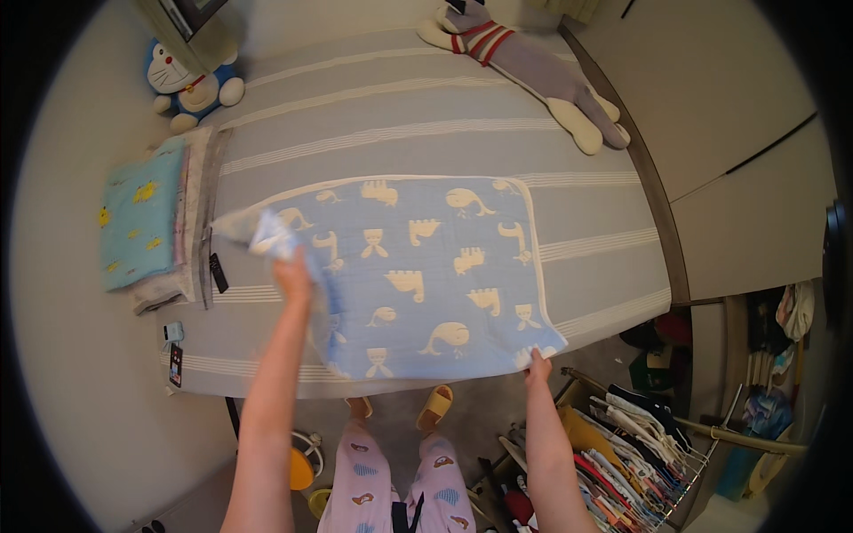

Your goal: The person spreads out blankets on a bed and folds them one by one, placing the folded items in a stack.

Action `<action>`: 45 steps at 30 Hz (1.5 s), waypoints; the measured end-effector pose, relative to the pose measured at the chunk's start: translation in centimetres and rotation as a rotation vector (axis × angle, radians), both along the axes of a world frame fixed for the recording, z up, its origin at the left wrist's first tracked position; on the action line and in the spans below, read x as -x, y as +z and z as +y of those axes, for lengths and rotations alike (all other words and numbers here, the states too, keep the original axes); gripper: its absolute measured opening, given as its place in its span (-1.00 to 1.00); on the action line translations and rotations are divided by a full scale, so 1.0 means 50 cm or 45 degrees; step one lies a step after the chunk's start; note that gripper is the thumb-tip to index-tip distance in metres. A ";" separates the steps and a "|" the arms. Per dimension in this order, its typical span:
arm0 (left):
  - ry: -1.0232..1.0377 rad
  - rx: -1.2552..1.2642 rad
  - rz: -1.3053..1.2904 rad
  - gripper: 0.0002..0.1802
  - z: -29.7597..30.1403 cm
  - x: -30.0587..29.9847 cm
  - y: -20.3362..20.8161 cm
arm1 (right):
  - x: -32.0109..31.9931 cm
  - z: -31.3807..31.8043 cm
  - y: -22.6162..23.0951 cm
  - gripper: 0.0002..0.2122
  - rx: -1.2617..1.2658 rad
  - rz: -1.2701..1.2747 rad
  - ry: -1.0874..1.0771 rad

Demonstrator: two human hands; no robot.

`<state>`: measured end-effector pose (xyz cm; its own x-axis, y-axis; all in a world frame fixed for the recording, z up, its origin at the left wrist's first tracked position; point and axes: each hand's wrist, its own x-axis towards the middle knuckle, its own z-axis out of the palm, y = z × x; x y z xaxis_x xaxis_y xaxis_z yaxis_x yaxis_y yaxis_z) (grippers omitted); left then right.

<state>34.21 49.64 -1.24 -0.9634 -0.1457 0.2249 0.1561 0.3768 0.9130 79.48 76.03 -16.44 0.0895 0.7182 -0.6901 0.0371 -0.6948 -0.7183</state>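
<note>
A light blue blanket [418,284] with cream animal shapes and a pale border lies spread over the near half of the bed. Its left edge is bunched and lifted in my left hand [293,274], whose fingers are closed on the cloth and a little blurred. My right hand [537,366] pinches the blanket's near right corner just past the bed's front edge. Between the two hands the cloth lies mostly flat with slight wrinkles.
Grey striped bedding [355,124] covers the bed. A long plush toy [533,67] and a blue plush toy [197,93] lie at the far side. Left are a pillow with a teal cloth [142,222], a remote [219,273] and a phone [176,365]. A clothes rack [622,462] stands right.
</note>
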 end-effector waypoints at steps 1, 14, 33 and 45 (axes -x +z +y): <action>-0.233 -0.137 -0.156 -0.71 0.094 -0.052 0.016 | -0.006 0.003 0.005 -0.71 -0.003 -0.003 -0.014; -1.538 0.077 -0.398 -0.52 0.344 -0.649 -0.149 | -0.063 0.013 0.008 -0.61 0.466 0.498 -0.168; -0.385 -0.187 -0.949 -0.73 -0.061 -0.221 -0.212 | 0.159 0.110 0.101 -0.74 -0.126 -0.157 0.360; -0.372 -0.555 -0.255 -0.81 -0.301 -0.003 0.285 | 0.369 -0.098 0.553 -0.69 -0.402 0.845 -0.012</action>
<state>34.34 34.60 13.02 -0.9954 0.0956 0.0118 0.0047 -0.0748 0.9972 61.03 71.14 11.21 -0.2681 0.8929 -0.3618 -0.4799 -0.4494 -0.7535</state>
